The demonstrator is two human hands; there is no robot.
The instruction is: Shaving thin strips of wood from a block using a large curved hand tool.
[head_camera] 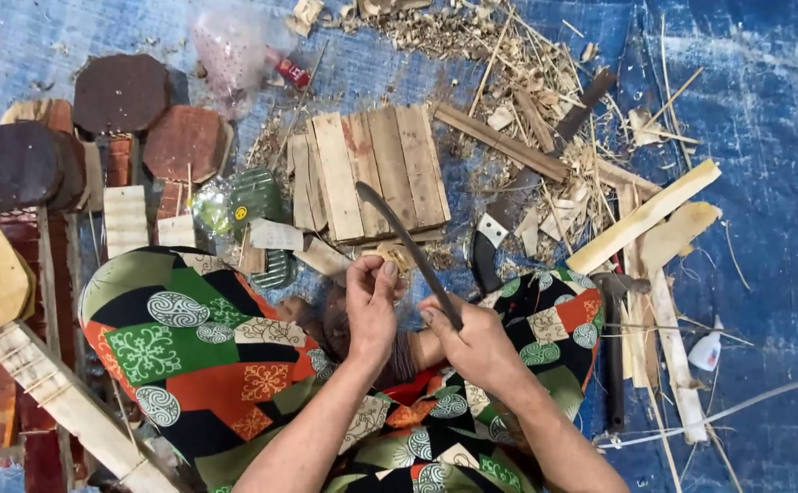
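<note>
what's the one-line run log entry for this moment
right hand: grips curved knife | left hand: pinches small wood piece at blade | nearby: slatted wood board, blue tarp

From my feed, the floor was covered by a blue tarpaulin [764,164], creased and worn pale in patches. Wood shavings and straw-like splinters [509,55] lay scattered across its far middle. A small pallet of pale planks [372,169] sat near the centre. On the left stood dark, rounded wooden blocks [120,91] and stacked reddish boards [15,411]. Long pale offcuts [655,215] lay on the right. The light was even and soft, with faint shadows.
</note>
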